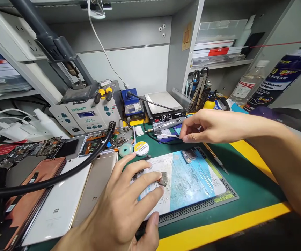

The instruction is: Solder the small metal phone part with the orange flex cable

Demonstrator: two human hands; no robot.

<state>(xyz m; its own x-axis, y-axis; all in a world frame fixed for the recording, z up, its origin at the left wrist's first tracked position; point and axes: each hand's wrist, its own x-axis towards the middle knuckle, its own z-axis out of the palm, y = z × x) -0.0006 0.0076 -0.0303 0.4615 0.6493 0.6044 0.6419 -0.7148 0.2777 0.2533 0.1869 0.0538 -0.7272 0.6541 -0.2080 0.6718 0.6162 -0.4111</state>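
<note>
My right hand (205,126) pinches the white handle of a toothbrush (167,135). Its dark-bristled head points left, beside a grey soldering iron handle (168,123). Spread fingers mark my left hand (132,195), which hovers over or rests on the left part of a blue and white sheet (189,181). Its fingertips are at a small metal-shielded circuit board piece (163,179); whether they press on it I cannot tell. Another small board piece (189,156) lies at the sheet's top edge. Tweezers (217,160) lie right of the sheet.
Several phone back covers (56,202) lie at left, crossed by a thick black hose (87,160). Behind stand a rework station (87,116) and a heating plate (164,104). Round tins (141,148) sit beyond my left hand. A spray can (278,78) stands at right.
</note>
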